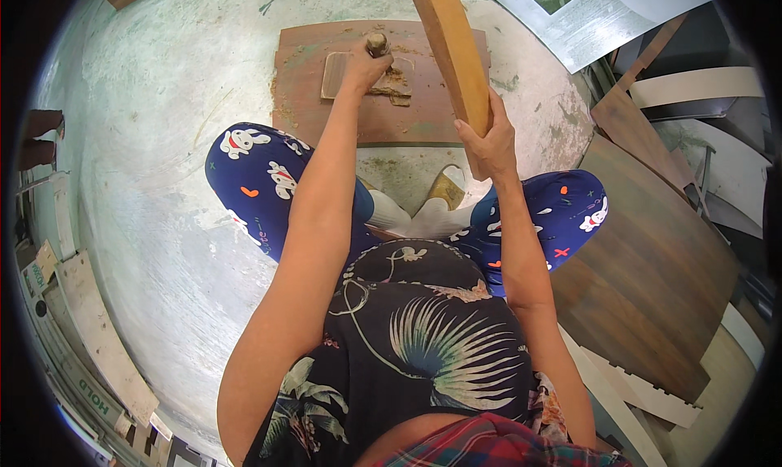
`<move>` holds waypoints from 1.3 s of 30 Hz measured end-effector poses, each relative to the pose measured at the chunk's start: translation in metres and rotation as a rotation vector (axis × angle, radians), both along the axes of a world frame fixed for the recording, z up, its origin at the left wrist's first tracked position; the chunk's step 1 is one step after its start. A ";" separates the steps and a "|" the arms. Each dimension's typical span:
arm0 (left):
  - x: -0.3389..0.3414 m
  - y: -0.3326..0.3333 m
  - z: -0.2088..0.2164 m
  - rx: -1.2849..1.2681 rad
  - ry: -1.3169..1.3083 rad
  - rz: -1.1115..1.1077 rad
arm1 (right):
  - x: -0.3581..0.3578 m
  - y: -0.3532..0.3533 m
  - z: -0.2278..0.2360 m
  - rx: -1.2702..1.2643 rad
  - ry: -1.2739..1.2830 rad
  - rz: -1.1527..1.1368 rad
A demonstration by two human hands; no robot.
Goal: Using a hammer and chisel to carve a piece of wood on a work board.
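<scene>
My right hand [490,141] grips the lower end of a thick yellow-brown wooden bar [452,56], held raised and tilted, its top leaning left. Over a brown wooden board [301,113] on the floor, my left hand [366,66] is closed around a rounded brown knob-like piece [376,43]. Whether that is a tool's handle I cannot tell, as my fingers cover the rest. Beneath the left hand a small flat rectangular panel [334,74] lies on the board, with brown crumbs and flakes [399,80] on and about it.
My bent knees flank the board's near side. To the right lie a large dark wooden panel [643,255], thin strips [692,84] and a pale metal-looking sheet [586,27]. Along the left edge stand long pale slats [94,320]. The pale floor [179,100] is scuffed.
</scene>
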State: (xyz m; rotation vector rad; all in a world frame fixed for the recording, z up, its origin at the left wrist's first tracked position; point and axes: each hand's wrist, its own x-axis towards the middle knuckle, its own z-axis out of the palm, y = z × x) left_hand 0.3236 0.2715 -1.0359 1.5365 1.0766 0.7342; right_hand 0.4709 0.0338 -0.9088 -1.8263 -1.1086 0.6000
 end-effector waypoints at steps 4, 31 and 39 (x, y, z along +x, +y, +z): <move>0.005 -0.017 0.006 0.027 0.101 -0.053 | 0.002 -0.003 0.000 -0.013 -0.002 0.001; 0.019 -0.002 0.030 0.098 0.272 -0.381 | -0.011 0.001 0.012 0.042 0.021 0.052; 0.015 -0.008 0.039 0.171 0.311 -0.310 | -0.016 -0.001 0.010 -0.050 -0.028 0.072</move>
